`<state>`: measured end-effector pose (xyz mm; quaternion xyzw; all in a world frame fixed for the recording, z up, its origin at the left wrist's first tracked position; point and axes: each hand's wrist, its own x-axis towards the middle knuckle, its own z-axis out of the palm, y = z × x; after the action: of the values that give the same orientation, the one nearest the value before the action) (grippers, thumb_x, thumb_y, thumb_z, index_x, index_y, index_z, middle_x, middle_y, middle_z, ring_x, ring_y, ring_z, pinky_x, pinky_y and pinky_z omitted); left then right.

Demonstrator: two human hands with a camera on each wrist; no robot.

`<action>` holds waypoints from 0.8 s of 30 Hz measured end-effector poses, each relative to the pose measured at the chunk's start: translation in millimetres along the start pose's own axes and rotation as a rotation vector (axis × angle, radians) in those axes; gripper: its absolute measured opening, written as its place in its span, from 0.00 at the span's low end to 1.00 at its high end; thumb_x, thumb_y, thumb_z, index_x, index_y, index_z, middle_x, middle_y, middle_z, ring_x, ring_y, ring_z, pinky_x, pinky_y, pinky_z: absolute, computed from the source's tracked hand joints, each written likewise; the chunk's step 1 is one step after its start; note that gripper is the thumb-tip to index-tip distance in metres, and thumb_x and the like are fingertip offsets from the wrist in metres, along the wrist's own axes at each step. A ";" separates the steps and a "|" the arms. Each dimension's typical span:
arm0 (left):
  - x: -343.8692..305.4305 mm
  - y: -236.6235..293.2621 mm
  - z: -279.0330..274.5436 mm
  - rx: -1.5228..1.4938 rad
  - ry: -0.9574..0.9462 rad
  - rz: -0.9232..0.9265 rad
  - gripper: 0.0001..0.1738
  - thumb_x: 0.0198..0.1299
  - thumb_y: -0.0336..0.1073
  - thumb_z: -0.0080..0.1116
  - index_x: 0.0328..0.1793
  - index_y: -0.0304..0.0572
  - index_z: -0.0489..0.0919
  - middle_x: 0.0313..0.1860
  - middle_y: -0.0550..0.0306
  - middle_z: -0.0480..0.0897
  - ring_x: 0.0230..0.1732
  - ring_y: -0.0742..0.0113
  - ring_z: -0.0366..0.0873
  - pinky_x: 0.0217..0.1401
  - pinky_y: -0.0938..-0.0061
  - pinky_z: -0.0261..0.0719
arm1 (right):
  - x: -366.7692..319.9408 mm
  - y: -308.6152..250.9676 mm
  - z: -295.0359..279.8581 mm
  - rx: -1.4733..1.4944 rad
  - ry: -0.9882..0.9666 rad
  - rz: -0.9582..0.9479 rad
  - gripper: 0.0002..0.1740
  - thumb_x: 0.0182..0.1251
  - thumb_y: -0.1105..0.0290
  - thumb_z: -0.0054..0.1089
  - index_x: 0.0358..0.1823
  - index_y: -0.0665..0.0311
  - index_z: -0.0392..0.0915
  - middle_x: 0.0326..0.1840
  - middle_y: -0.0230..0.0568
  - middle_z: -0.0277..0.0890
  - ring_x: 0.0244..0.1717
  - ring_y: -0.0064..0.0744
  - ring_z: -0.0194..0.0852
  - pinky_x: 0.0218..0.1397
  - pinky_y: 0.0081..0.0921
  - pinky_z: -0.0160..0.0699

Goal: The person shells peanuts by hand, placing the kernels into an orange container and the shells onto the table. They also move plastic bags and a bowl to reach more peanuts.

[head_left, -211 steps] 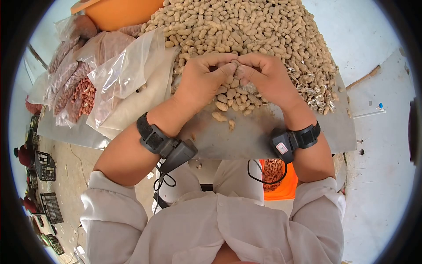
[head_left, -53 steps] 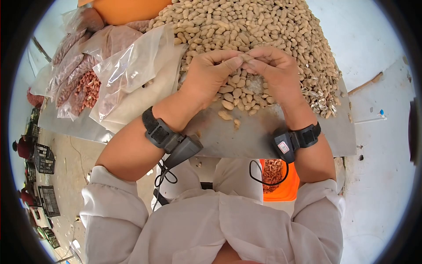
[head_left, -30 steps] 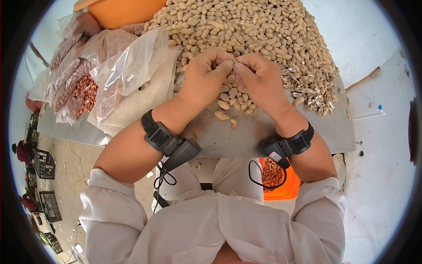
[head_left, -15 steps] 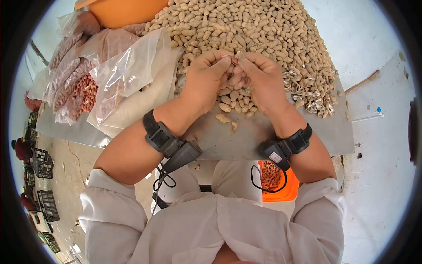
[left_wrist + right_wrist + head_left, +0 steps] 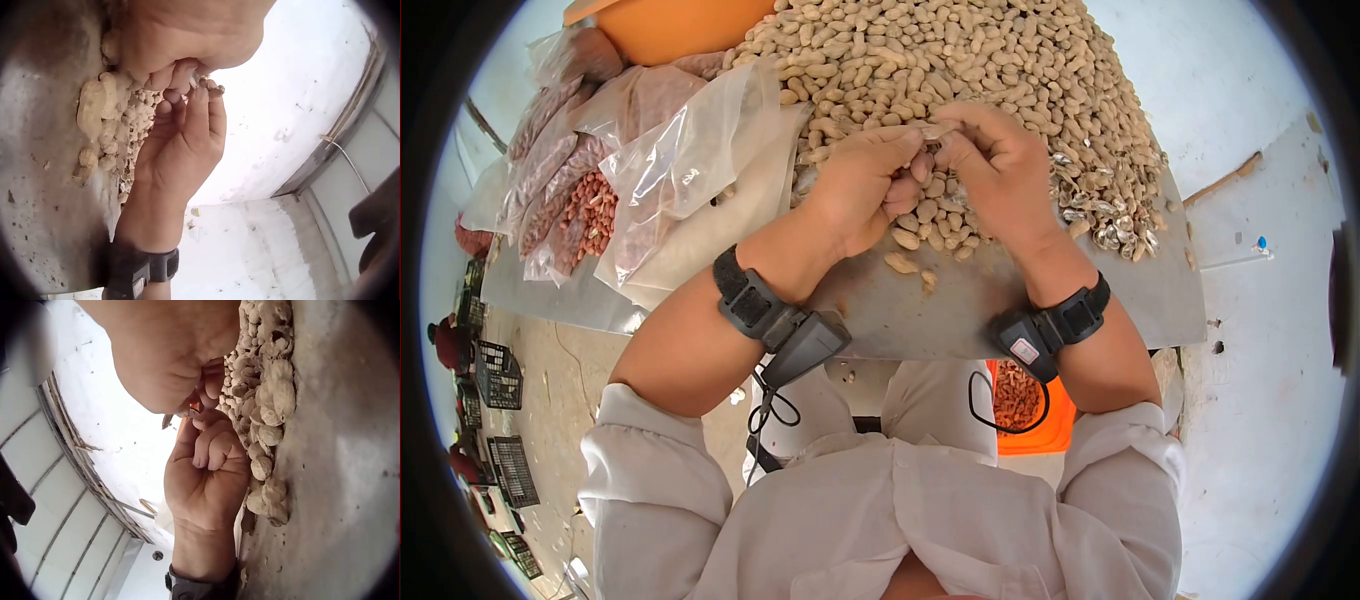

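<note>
Above the heap of unshelled peanuts [image 5: 1000,60], both hands meet at the fingertips. My left hand [image 5: 855,190] pinches a peanut with its thumb and forefinger, other fingers curled below. My right hand [image 5: 1008,185] pinches pale shell [image 5: 935,130] at the same spot. In the left wrist view, a broken shell piece [image 5: 215,91] sticks out at the right hand's [image 5: 178,147] fingertips. The right wrist view shows a shell piece [image 5: 167,420] and a reddish kernel [image 5: 195,407] between the hands. Fingers partly hide the peanut.
Clear bags of reddish kernels [image 5: 590,215] lie at the left, an orange basin [image 5: 680,30] behind them. Empty shells [image 5: 1125,235] sit at the heap's right. Below the grey tabletop [image 5: 920,325] stands an orange container [image 5: 1055,425] of reddish pieces.
Since half a second ago, the left hand has shifted slightly left and turned, its lower fingers curling more. The right hand has turned and its forefinger is raised. The kernel at the fingertips is less visible.
</note>
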<state>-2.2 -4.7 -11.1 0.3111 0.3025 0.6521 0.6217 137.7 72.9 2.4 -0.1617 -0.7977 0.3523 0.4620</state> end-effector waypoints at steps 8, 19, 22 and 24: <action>-1.6 7.4 -2.4 0.074 0.080 0.114 0.15 0.68 0.34 0.42 0.55 0.32 0.71 0.25 0.66 0.69 0.19 0.80 0.55 0.20 0.86 0.54 | 25.2 12.9 -90.7 -0.771 0.526 -0.220 0.13 0.50 0.77 0.53 0.38 0.59 0.81 0.35 0.42 0.79 0.36 0.38 0.77 0.42 0.30 0.75; -0.3 9.8 -3.9 0.020 0.122 0.122 0.15 0.67 0.36 0.43 0.52 0.32 0.72 0.25 0.66 0.70 0.19 0.80 0.56 0.20 0.86 0.55 | 19.1 12.1 -69.0 -0.723 -0.138 0.081 0.10 0.52 0.67 0.56 0.35 0.58 0.81 0.39 0.45 0.78 0.43 0.46 0.75 0.47 0.35 0.73; -0.6 9.9 -1.2 0.021 0.138 0.114 0.15 0.67 0.36 0.43 0.52 0.32 0.72 0.24 0.66 0.70 0.19 0.80 0.56 0.19 0.85 0.55 | 18.7 29.4 -67.9 -0.774 -0.247 0.156 0.11 0.54 0.67 0.56 0.39 0.59 0.80 0.42 0.47 0.78 0.44 0.47 0.75 0.50 0.34 0.74; -0.1 9.4 -1.0 0.011 0.142 0.126 0.15 0.67 0.36 0.43 0.51 0.33 0.72 0.24 0.66 0.70 0.18 0.80 0.56 0.19 0.85 0.55 | 20.1 40.6 -61.0 -0.566 -0.233 0.040 0.12 0.56 0.68 0.55 0.43 0.57 0.79 0.46 0.47 0.77 0.46 0.48 0.74 0.52 0.33 0.73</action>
<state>-8.8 -5.2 -4.5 0.2861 0.3293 0.7085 0.5548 176.5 138.2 5.9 -0.2582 -0.9084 0.1414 0.2969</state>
